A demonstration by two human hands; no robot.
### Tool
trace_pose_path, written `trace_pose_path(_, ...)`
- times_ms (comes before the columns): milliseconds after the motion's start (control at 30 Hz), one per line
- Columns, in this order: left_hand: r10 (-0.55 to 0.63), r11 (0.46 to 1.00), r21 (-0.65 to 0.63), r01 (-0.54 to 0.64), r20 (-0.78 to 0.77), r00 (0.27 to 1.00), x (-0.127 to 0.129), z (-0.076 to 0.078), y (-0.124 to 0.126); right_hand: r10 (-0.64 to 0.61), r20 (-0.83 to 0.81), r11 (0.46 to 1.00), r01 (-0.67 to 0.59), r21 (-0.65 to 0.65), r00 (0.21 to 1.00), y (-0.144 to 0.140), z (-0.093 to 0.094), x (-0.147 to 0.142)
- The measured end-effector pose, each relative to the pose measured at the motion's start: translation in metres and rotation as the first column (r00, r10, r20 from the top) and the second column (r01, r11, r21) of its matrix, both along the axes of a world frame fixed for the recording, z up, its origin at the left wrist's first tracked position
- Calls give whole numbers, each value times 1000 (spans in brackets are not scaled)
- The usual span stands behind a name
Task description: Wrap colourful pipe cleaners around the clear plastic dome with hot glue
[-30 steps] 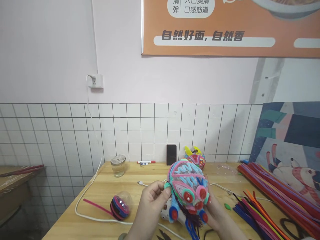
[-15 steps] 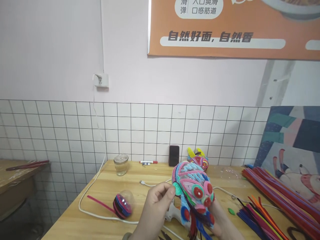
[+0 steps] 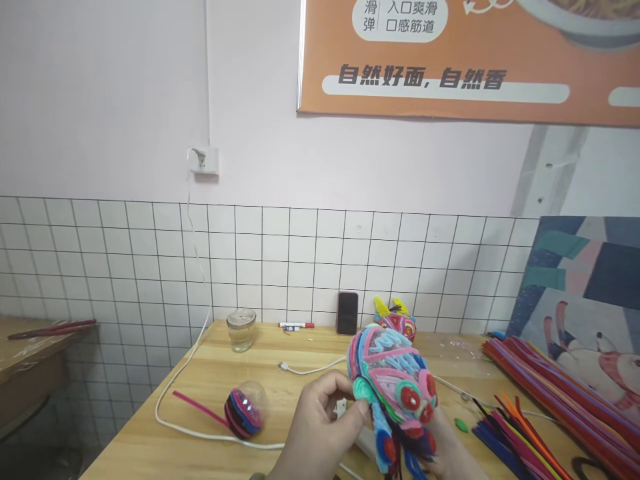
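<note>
A pale wall fills the upper half of the frame, with an orange poster (image 3: 470, 60) at the upper right and white tiles (image 3: 280, 260) beneath. A wooden desk (image 3: 210, 393) spans the lower half. A painted panel (image 3: 585, 287) leans at the right edge, and a long sheaf of pipe cleaners (image 3: 550, 393) lies in front of it at the lower right.

At lower centre, held above the desk, is the craft head (image 3: 395, 387), a rounded, many-coloured animal face built of coiled pipe cleaners, tilted with its red eyes toward the right. The left hand (image 3: 320, 433) rises from the bottom edge; its thumb and forefinger are pinched shut on a green coil at the head's left side. The right hand (image 3: 450, 453) is mostly hidden beneath the head and appears to cup it from below; how far its fingers are curled cannot be told.

A white cable (image 3: 185, 427) loops across the left of the desk. A second head (image 3: 395, 320) stands at the back, just behind the held one, with a phone (image 3: 347, 313) propped against the tiles beside it. A jar (image 3: 241, 329) sits back left, and a half-wrapped ball (image 3: 245, 408) lies lower left with a pink stem (image 3: 197, 408). A marker (image 3: 296, 325) lies by the wall.

This looks like the fitting or checking of a coil on the head. Pressing it in would call for a firm pinch and a steady support underneath.
</note>
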State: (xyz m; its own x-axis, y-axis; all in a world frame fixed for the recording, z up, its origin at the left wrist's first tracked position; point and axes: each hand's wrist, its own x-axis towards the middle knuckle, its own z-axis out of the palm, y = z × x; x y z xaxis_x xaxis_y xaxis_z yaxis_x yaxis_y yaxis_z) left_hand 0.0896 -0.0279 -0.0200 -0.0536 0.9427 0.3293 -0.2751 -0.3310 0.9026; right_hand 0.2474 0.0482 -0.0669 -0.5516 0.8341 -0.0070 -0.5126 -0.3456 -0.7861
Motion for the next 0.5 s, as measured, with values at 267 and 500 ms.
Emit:
trace_pose_path(267, -35, 992, -118, 40, 44, 998, -6, 3, 1, -42, -30, 996, 39, -79, 999, -4, 14, 9)
trace_pose_path(500, -133, 983, -113, 144, 101, 986, -10, -1, 5, -13, -77, 993, 4, -121, 997, -11, 26, 0)
